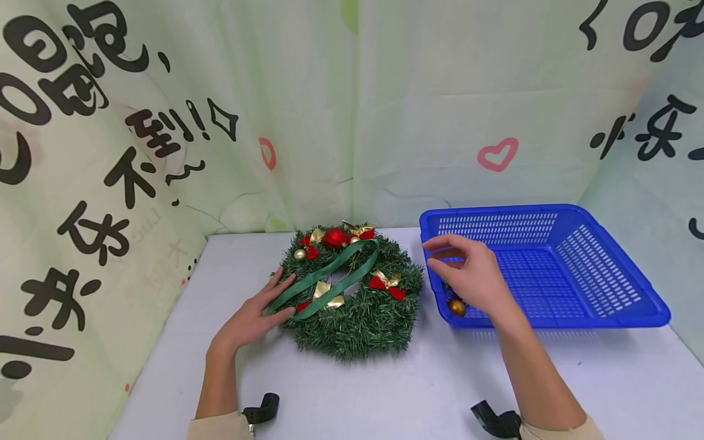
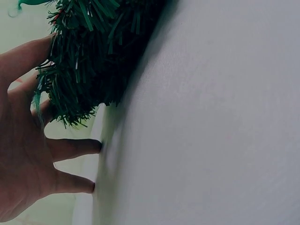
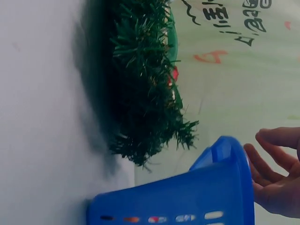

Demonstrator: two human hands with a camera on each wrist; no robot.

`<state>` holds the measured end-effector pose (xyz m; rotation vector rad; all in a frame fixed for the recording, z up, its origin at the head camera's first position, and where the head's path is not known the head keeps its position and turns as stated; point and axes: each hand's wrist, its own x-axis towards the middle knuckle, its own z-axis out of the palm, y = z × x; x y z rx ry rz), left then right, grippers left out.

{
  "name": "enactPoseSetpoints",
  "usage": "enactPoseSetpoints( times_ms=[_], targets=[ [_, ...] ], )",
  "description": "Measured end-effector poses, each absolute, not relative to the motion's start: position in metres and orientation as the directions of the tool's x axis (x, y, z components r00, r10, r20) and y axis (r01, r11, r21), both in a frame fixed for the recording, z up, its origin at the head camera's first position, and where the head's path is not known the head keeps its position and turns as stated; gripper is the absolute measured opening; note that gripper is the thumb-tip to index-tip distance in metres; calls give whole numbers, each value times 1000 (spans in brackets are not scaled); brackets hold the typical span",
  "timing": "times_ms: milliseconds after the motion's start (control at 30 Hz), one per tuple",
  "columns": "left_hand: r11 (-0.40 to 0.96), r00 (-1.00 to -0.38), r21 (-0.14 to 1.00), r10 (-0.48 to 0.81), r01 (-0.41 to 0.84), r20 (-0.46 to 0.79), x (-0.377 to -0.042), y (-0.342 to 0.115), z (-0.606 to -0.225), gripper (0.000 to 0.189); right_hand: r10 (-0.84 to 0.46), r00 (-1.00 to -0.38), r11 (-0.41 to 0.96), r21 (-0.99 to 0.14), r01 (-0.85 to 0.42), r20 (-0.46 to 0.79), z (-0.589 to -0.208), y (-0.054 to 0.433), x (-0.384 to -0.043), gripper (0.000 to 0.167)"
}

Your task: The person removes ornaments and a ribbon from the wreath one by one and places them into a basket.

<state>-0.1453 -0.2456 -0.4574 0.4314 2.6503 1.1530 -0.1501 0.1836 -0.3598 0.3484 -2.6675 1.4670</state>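
A green wreath [image 1: 357, 330] lies on the table, decorated with red and gold bows, a red bauble [image 1: 334, 238] and small gold balls. Across its middle runs a loop of green ribbon [image 1: 343, 283]. My left hand [image 1: 247, 318] rests on the wreath's left side with fingers spread, by the ribbon's lower end; in the left wrist view two fingertips touch the table. Over the left rim of a blue basket [image 1: 621, 321] hovers my right hand [image 1: 475, 278]. Its thumb and fingers are bent but apart, with nothing visible between them. Beneath it sits a gold ball [image 1: 456, 307].
The basket stands to the right of the wreath on a white table [image 1: 385, 397]. Behind and at both sides hangs a pale green curtain [image 1: 418, 122] with black writing and red hearts.
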Motion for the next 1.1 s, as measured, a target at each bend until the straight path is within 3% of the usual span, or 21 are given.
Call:
enactPoseSetpoints(
  times_ms=[467,1100],
  targets=[
    [654,-935,736,345,176,-84,-145,-246,-458,73,-216,-955,417,-866,-277,201,-346,148,-166,25],
    [663,-937,731,337,165,-95,-144,-245,-455,73,-239,-969,334,-931,-148,69,-328,106,-199,29]
  ],
)
